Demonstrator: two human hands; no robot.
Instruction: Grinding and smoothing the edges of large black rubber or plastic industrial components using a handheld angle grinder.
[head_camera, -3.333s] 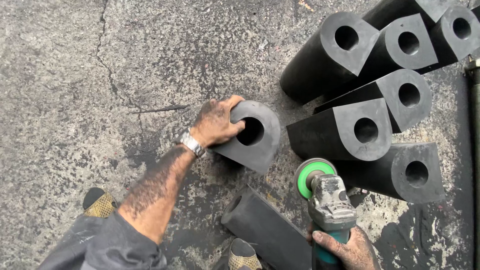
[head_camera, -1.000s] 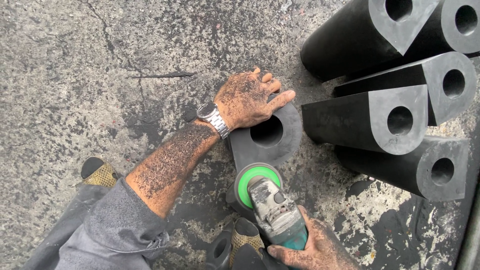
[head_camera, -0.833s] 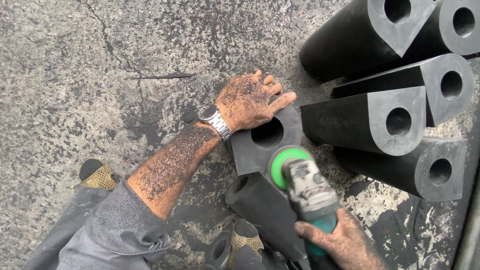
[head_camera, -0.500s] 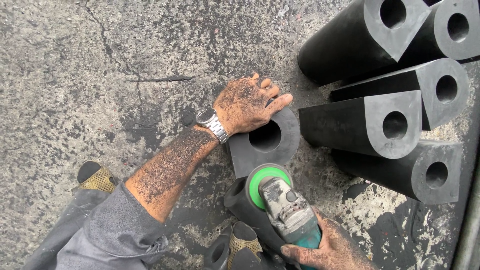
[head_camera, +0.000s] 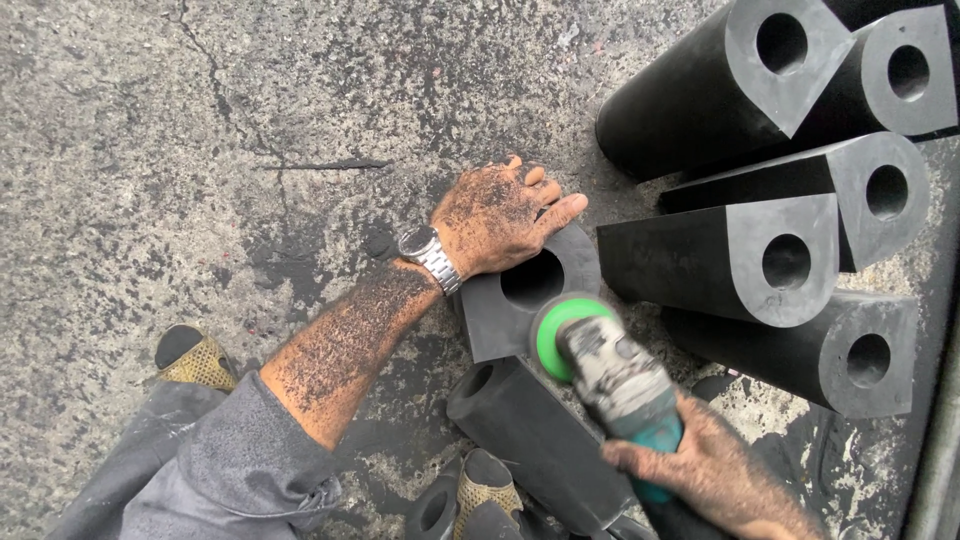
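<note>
My left hand (head_camera: 495, 217), black with dust and wearing a metal wristwatch, lies flat on the top of an upright black rubber block (head_camera: 520, 300) with a round hole through it. My right hand (head_camera: 715, 470) grips the teal body of an angle grinder (head_camera: 610, 375). The grinder's green disc (head_camera: 558, 330) sits at the block's lower right edge, right next to the hole. A second black rubber piece (head_camera: 540, 440) lies on the ground just below the block, under the grinder.
Several long black D-shaped rubber blocks (head_camera: 740, 255) with round holes are stacked at the right. The ground is cracked grey concrete (head_camera: 200, 150) dusted black. My shoes (head_camera: 195, 360) show at lower left and bottom centre (head_camera: 480, 490).
The grinder has swung back and forth along the block's lower right edge and now sits against it again. My left hand has stayed pressed on the block's top.
</note>
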